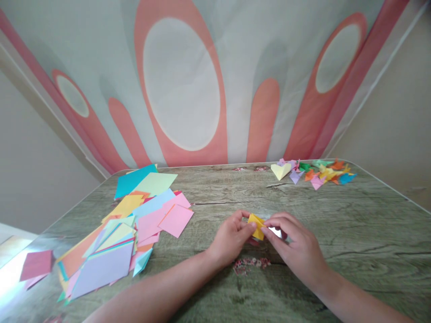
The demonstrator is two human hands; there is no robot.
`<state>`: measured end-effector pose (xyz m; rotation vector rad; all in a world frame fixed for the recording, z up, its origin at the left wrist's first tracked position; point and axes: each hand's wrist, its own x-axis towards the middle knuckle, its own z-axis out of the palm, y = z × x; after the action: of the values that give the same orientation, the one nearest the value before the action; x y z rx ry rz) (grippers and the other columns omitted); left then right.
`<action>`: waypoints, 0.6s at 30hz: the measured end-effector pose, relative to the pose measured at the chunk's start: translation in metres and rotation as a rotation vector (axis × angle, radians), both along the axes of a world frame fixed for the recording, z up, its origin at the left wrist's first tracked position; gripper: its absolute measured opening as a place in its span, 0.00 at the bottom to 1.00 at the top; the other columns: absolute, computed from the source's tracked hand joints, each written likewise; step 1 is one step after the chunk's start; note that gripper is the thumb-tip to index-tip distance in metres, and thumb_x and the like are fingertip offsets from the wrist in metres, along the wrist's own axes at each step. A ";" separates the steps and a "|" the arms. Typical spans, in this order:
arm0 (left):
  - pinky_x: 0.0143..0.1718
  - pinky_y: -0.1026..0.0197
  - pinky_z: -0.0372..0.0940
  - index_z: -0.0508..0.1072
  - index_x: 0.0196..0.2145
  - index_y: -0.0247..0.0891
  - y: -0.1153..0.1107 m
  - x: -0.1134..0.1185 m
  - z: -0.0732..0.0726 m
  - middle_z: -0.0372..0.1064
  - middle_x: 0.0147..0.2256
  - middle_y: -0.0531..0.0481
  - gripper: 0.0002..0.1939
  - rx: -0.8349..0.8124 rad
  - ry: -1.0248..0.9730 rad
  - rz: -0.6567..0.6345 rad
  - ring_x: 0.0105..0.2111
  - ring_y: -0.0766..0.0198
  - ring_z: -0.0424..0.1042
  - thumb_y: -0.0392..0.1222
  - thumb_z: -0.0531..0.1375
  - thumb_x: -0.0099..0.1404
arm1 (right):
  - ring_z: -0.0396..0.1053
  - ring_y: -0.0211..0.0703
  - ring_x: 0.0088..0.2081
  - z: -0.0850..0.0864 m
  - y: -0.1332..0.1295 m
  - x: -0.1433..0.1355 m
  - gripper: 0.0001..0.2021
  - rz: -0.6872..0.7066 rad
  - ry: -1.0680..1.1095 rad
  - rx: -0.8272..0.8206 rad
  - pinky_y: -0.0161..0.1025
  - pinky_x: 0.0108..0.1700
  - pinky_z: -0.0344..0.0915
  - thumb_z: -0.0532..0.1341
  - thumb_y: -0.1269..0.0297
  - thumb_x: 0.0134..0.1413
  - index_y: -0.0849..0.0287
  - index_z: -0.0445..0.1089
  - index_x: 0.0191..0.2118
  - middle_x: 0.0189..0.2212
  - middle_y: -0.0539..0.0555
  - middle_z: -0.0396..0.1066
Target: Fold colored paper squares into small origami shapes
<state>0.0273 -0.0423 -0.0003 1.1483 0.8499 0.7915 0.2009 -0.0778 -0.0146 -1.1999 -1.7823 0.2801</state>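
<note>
A small folded piece of yellow paper [256, 225] is held between my two hands above the middle of the wooden table. On its left side my left hand [234, 233] pinches it, thumb on top and fingers behind. From the right, my right hand [294, 242] grips its edge between thumb and index finger. Its underside and my left fingertips behind it are partly hidden.
Loose coloured sheets, among them a purple sheet [104, 269] and a pink sheet [177, 220], spread over the left of the wood-grain table [215, 188]. Folded paper shapes, including a pale yellow heart [280, 171], lie at the back right. A printed backdrop [235, 89] stands behind.
</note>
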 end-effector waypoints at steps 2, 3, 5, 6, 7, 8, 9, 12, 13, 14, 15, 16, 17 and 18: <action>0.30 0.65 0.67 0.66 0.35 0.34 -0.002 0.000 0.001 0.70 0.24 0.53 0.21 -0.004 0.017 -0.021 0.23 0.69 0.68 0.53 0.66 0.55 | 0.67 0.42 0.34 0.001 0.000 0.001 0.02 -0.028 0.015 0.001 0.37 0.32 0.63 0.60 0.66 0.58 0.56 0.69 0.34 0.33 0.53 0.69; 0.30 0.65 0.67 0.66 0.34 0.34 -0.002 0.001 0.001 0.70 0.24 0.53 0.21 -0.013 0.020 -0.024 0.23 0.69 0.68 0.52 0.67 0.54 | 0.67 0.42 0.34 0.001 0.000 0.001 0.02 -0.035 0.023 0.000 0.38 0.32 0.64 0.60 0.66 0.58 0.56 0.69 0.33 0.33 0.53 0.69; 0.29 0.65 0.67 0.66 0.33 0.34 -0.003 0.000 0.001 0.71 0.24 0.52 0.21 -0.049 0.003 -0.038 0.23 0.68 0.70 0.52 0.67 0.52 | 0.68 0.44 0.37 0.002 0.000 0.001 0.02 -0.021 0.033 0.003 0.40 0.36 0.66 0.60 0.67 0.58 0.56 0.70 0.34 0.35 0.54 0.69; 0.29 0.64 0.67 0.67 0.33 0.34 -0.003 0.000 0.001 0.71 0.25 0.51 0.21 -0.072 -0.014 -0.053 0.24 0.66 0.71 0.53 0.67 0.52 | 0.69 0.45 0.39 0.002 0.000 0.000 0.03 -0.004 0.034 0.006 0.41 0.39 0.66 0.60 0.67 0.58 0.56 0.71 0.35 0.37 0.55 0.70; 0.30 0.63 0.68 0.67 0.33 0.34 -0.004 0.000 0.001 0.72 0.26 0.50 0.21 -0.092 -0.030 -0.072 0.26 0.65 0.72 0.53 0.67 0.53 | 0.69 0.45 0.41 0.002 0.000 0.000 0.04 0.017 0.033 0.011 0.42 0.42 0.67 0.60 0.67 0.58 0.55 0.72 0.36 0.38 0.55 0.70; 0.30 0.62 0.68 0.68 0.34 0.33 -0.004 -0.001 0.002 0.73 0.27 0.48 0.21 -0.105 -0.041 -0.094 0.27 0.63 0.73 0.54 0.66 0.54 | 0.69 0.46 0.42 0.003 0.000 0.000 0.05 0.034 0.031 0.016 0.44 0.45 0.67 0.59 0.68 0.59 0.55 0.72 0.38 0.39 0.55 0.71; 0.31 0.62 0.68 0.69 0.34 0.32 -0.004 -0.001 0.003 0.73 0.28 0.47 0.21 -0.109 -0.045 -0.114 0.28 0.62 0.74 0.54 0.65 0.55 | 0.69 0.46 0.43 0.003 0.000 0.000 0.06 0.047 0.031 0.023 0.45 0.47 0.67 0.59 0.68 0.59 0.54 0.73 0.39 0.40 0.55 0.71; 0.32 0.61 0.69 0.72 0.34 0.30 -0.003 -0.003 0.006 0.74 0.30 0.44 0.22 -0.098 -0.025 -0.158 0.30 0.59 0.75 0.55 0.64 0.56 | 0.70 0.46 0.44 0.003 -0.001 0.002 0.09 0.057 0.045 0.028 0.46 0.48 0.68 0.59 0.69 0.59 0.51 0.74 0.41 0.42 0.54 0.73; 0.33 0.61 0.69 0.73 0.34 0.30 -0.003 -0.003 0.007 0.74 0.30 0.43 0.22 -0.098 -0.019 -0.170 0.30 0.59 0.76 0.56 0.64 0.56 | 0.71 0.46 0.44 0.003 -0.001 0.002 0.09 0.060 0.053 0.026 0.46 0.48 0.68 0.59 0.69 0.59 0.51 0.74 0.42 0.42 0.54 0.73; 0.33 0.60 0.69 0.74 0.34 0.30 -0.003 -0.004 0.008 0.75 0.30 0.43 0.22 -0.102 -0.019 -0.177 0.30 0.58 0.76 0.56 0.64 0.56 | 0.71 0.46 0.44 0.003 -0.002 0.002 0.09 0.065 0.059 0.022 0.46 0.48 0.69 0.59 0.69 0.59 0.51 0.74 0.42 0.42 0.54 0.73; 0.32 0.60 0.69 0.74 0.34 0.30 -0.003 -0.004 0.009 0.75 0.30 0.42 0.23 -0.107 -0.021 -0.181 0.30 0.58 0.76 0.56 0.64 0.56 | 0.71 0.45 0.44 0.003 -0.002 0.002 0.09 0.074 0.063 0.019 0.46 0.48 0.69 0.59 0.69 0.59 0.51 0.74 0.42 0.42 0.54 0.74; 0.32 0.60 0.69 0.74 0.33 0.29 -0.003 -0.005 0.009 0.75 0.29 0.42 0.23 -0.112 -0.025 -0.183 0.29 0.58 0.76 0.56 0.63 0.56 | 0.71 0.45 0.44 0.003 -0.003 0.003 0.10 0.088 0.064 0.012 0.46 0.48 0.69 0.59 0.69 0.59 0.51 0.75 0.43 0.42 0.54 0.74; 0.33 0.59 0.69 0.74 0.33 0.29 -0.003 -0.005 0.009 0.75 0.29 0.42 0.23 -0.115 -0.028 -0.182 0.29 0.58 0.76 0.57 0.63 0.57 | 0.71 0.45 0.45 0.004 -0.003 0.003 0.10 0.104 0.064 0.004 0.45 0.48 0.70 0.59 0.69 0.59 0.51 0.75 0.43 0.42 0.54 0.74; 0.33 0.59 0.69 0.74 0.33 0.29 -0.003 -0.005 0.008 0.75 0.29 0.42 0.23 -0.116 -0.030 -0.182 0.29 0.58 0.76 0.57 0.63 0.57 | 0.72 0.45 0.45 0.004 -0.003 0.003 0.10 0.115 0.065 -0.006 0.45 0.48 0.70 0.59 0.69 0.59 0.51 0.75 0.43 0.43 0.53 0.74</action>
<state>0.0223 -0.0450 0.0082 1.0908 0.7451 0.6003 0.2036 -0.0806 -0.0111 -1.0816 -1.7974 0.3874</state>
